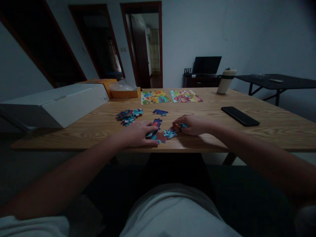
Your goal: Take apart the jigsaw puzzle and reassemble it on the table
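On the wood-grained table [209, 104], facing a dim wall [182, 42], lie puzzle pieces [128, 115].

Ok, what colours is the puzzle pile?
The pile is mostly dark blue and teal; head view, the only one.

The left hand [140, 133] and right hand [194, 125] touch puzzle pieces [170, 133] near the front edge of the table [207, 108]. A piece pile [129, 116] lies beyond the left hand; a black phone [240, 116] lies right.

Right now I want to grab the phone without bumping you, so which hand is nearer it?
Right. The right hand is left of the phone, not touching it; the left hand is farther left, at the puzzle pieces.
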The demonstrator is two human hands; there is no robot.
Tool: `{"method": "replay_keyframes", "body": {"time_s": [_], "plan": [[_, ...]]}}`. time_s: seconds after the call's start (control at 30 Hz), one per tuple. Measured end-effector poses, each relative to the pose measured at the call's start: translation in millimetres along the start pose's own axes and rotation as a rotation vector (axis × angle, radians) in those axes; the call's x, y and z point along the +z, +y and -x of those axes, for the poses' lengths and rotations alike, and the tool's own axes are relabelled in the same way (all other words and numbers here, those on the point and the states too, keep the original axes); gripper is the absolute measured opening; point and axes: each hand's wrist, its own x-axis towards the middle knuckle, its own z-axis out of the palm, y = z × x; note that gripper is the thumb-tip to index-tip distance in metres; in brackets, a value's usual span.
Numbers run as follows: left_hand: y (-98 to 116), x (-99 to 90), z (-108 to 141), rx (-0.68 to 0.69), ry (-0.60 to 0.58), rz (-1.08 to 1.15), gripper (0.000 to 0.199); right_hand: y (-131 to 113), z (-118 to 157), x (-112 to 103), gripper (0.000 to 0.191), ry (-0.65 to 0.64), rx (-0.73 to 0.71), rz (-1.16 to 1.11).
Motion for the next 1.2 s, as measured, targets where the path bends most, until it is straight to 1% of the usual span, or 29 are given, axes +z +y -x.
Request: {"method": "replay_keyframes", "body": {"time_s": [0.1, 0.17, 0.23, 0.37, 0.47, 0.57, 0.63, 0.7, 0.77, 0.83, 0.9, 1.0, 1.03, 1.1, 1.2], "plan": [[-0.9, 0.1, 2.1, 0.010, -0.017, 0.001, 0.063, -4.2, 2.3, -0.7, 0.036, -0.026, 0.037, -0.004], [-0.9, 0.3, 1.6, 0.017, -0.018, 0.004, 0.058, -8.7, 0.7, 0.7, 0.030, -0.039, 0.030, 0.007], [0.1, 0.5, -0.1, 0.019, -0.014, 0.004, 0.055, -12.8, -2.6, 2.8, 0.027, -0.024, 0.016, 0.026], [6.5, 0.3, -6.2, 0.006, 0.009, -0.032, 0.053, -15.6, -10.6, 6.3, 0.036, 0.020, 0.026, 0.115], [12.6, 1.0, -11.8, 0.001, 0.047, -0.070, 0.053, -9.2, -14.7, 8.9, 0.042, 0.048, 0.081, 0.171], [16.6, 2.9, -15.7, 0.002, 0.068, -0.085, 0.053, 2.4, -16.9, 12.6, 0.046, 0.100, 0.104, 0.115], [17.5, 4.9, -16.6, -0.009, 0.076, -0.080, 0.052, 8.9, -18.2, 14.4, 0.046, 0.133, 0.094, 0.043], [17.3, 7.1, -15.9, -0.018, 0.089, -0.065, 0.051, 12.7, -20.1, 14.3, 0.048, 0.148, 0.054, 0.027], [16.5, 9.5, -14.4, -0.025, 0.098, -0.055, 0.051, 14.8, -22.6, 11.8, 0.049, 0.142, 0.009, 0.074], [15.8, 11.6, -13.1, -0.033, 0.102, -0.055, 0.053, 16.8, -25.3, 7.3, 0.051, 0.124, 0.004, 0.125], [15.8, 13.0, -12.4, -0.045, 0.108, -0.063, 0.054, 18.7, -27.7, 2.4, 0.051, 0.113, 0.043, 0.142], [17.5, 13.5, -12.6, -0.066, 0.109, -0.061, 0.054, 15.5, -30.3, -2.6, 0.047, 0.140, 0.103, 0.119], [18.1, 13.4, -12.8, -0.073, 0.107, -0.058, 0.054, 11.6, -31.1, -2.9, 0.045, 0.150, 0.091, 0.107], [18.6, 13.0, -13.0, -0.077, 0.106, -0.056, 0.053, 0.1, -32.9, -1.2, 0.038, 0.142, 0.021, 0.081], [15.6, 12.3, -11.5, -0.073, 0.105, -0.062, 0.055, -18.4, -35.9, 5.6, 0.029, 0.022, -0.134, 0.052]]}}
